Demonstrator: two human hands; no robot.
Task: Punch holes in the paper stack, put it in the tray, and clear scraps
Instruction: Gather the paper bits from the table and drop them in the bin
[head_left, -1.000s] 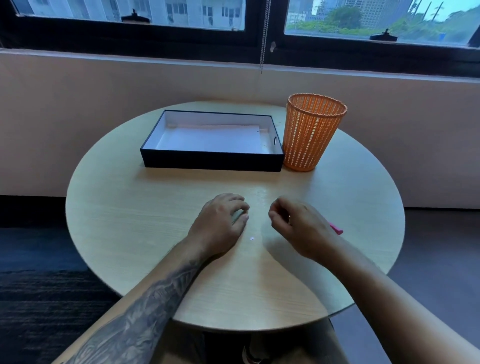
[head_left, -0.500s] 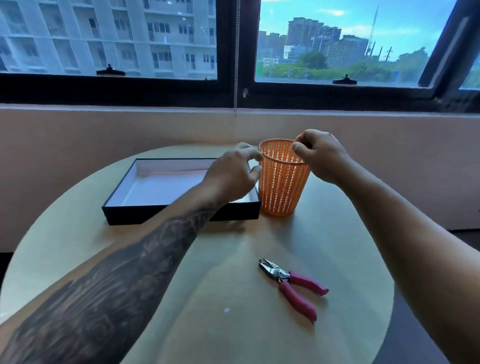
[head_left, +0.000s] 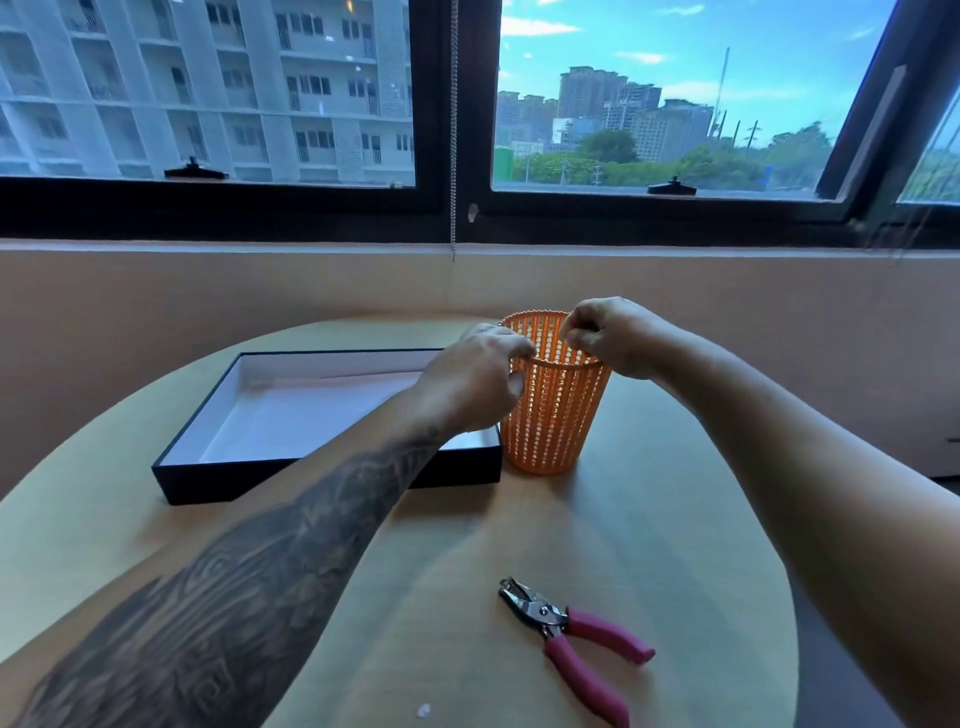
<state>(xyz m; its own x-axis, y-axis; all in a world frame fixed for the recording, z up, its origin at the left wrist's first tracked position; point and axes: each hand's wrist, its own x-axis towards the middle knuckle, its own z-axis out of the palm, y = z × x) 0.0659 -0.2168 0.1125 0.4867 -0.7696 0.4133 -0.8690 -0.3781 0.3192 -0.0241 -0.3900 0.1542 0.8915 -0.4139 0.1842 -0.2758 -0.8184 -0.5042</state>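
- Both hands are being held over the mouth of the orange mesh wastebasket (head_left: 550, 410), which is standing upright at the 12 o'clock part of the round wooden table (head_left: 675, 519).
- The left hand (head_left: 475, 376) is being held at the basket's 9 o'clock rim, fingertips bunched and pointing inward; whether scraps are being pinched cannot be told.
- The right hand (head_left: 615, 335) is being held at the 1 o'clock rim, fingers curled into a loose pinch; its contents cannot be told.
- The black tray (head_left: 332, 475), white inside, is lying just beside the basket at its 9 o'clock; a sheet of paper (head_left: 322, 415) is lying flat in it.
- The pink-handled hole punch (head_left: 571, 642) is lying at the table's 5 o'clock, untouched, handles spread.
- One small white paper scrap (head_left: 424, 711) is lying at the table's 6 o'clock edge.
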